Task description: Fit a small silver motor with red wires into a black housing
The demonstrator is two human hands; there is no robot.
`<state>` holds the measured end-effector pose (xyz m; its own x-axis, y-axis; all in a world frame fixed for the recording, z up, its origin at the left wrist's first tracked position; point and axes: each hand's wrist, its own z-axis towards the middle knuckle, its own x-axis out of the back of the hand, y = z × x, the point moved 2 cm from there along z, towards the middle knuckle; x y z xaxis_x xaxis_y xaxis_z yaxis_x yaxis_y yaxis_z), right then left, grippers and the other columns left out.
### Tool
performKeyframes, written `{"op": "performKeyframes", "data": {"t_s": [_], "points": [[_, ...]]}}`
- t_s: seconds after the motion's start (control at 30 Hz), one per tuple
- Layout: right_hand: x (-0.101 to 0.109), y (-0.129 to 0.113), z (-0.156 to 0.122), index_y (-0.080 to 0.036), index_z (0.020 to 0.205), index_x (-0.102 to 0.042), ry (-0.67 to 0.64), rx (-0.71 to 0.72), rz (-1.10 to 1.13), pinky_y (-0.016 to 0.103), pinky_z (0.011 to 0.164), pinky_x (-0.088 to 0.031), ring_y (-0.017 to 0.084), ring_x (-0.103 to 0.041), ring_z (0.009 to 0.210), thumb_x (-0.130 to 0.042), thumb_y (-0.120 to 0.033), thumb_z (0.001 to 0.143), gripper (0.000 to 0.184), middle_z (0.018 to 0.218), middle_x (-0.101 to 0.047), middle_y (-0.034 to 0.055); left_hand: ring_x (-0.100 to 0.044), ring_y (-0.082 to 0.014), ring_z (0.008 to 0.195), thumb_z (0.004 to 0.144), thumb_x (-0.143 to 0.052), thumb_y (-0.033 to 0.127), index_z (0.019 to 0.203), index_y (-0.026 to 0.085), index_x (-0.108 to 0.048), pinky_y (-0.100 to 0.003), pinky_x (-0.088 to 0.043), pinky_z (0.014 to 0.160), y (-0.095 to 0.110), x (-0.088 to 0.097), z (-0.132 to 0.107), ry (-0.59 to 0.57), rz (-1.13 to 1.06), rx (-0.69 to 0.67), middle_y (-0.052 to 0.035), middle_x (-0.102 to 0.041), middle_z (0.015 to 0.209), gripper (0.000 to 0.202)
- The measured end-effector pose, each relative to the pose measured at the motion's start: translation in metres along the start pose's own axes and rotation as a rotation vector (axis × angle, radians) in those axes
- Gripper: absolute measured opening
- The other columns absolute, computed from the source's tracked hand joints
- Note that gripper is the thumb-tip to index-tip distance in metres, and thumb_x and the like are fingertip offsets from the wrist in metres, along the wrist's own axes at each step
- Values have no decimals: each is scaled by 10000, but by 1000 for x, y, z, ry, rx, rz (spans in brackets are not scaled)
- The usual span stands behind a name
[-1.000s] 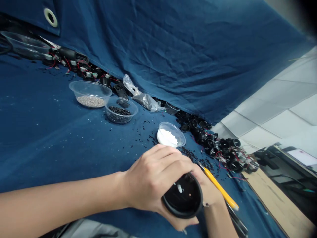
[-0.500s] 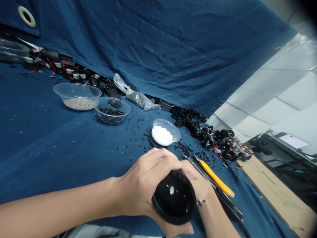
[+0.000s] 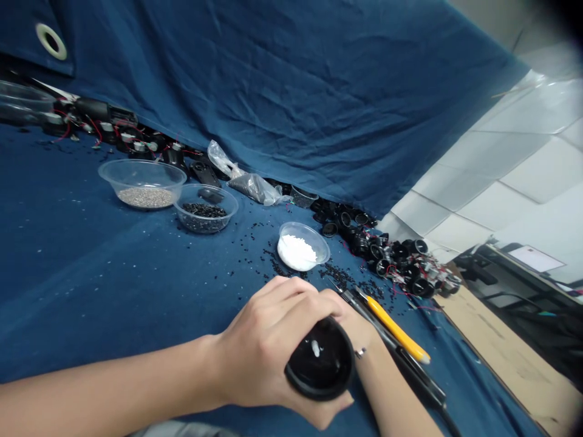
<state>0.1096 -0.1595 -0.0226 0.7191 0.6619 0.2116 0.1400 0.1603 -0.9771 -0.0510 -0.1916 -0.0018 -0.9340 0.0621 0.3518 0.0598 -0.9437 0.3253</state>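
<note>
Black round housing (image 3: 321,364) sits clamped between both hands, well down in view. Left hand (image 3: 264,346) curls its fingers tightly around the rim, while right hand (image 3: 364,331) presses against the far side, partly hidden. White dab (image 3: 315,348) marks the dark face. Left forearm stretches low across blue cloth (image 3: 113,255); yellow-handled tool (image 3: 396,331) lies just beside the right wrist, with open cloth leftward.
</note>
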Motion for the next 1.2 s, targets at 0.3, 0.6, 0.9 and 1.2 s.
{"op": "performKeyframes", "data": {"t_s": [0.3,0.6,0.9,1.2], "points": [[26,5,7,-141,986,-668,275,25,63,320,870,-490,177,-657,902,-663,-324,831,240,966,-702,76,-653,-211,828,653,-759,322,1111,166,-548,-313,-486,784,0,-1,0,-71,-53,48,-52,-696,896,528],[101,-18,-46,-145,1030,-660,928,-88,-583,300,864,-480,195,-673,921,-560,-313,879,247,939,-735,74,-612,-152,658,572,-835,514,1265,163,-474,-235,-419,583,-31,-25,-11,-452,-1256,1128,-100,-658,974,856],[121,40,-14,-159,983,-711,638,-434,-1050,285,805,-443,245,-647,960,-611,-131,799,212,991,-713,111,-538,-119,634,700,-750,539,1215,138,-568,-220,-335,574,-47,-21,-12,-432,-1327,1067,-77,-603,894,678],[126,56,-5,-132,978,-664,648,-586,-1052,356,847,-476,198,-625,951,-627,-205,850,151,991,-678,78,-544,-128,686,695,-758,512,1201,155,-556,-229,-347,616,-48,-20,-13,-448,-1204,1071,-77,-591,922,651]]}}
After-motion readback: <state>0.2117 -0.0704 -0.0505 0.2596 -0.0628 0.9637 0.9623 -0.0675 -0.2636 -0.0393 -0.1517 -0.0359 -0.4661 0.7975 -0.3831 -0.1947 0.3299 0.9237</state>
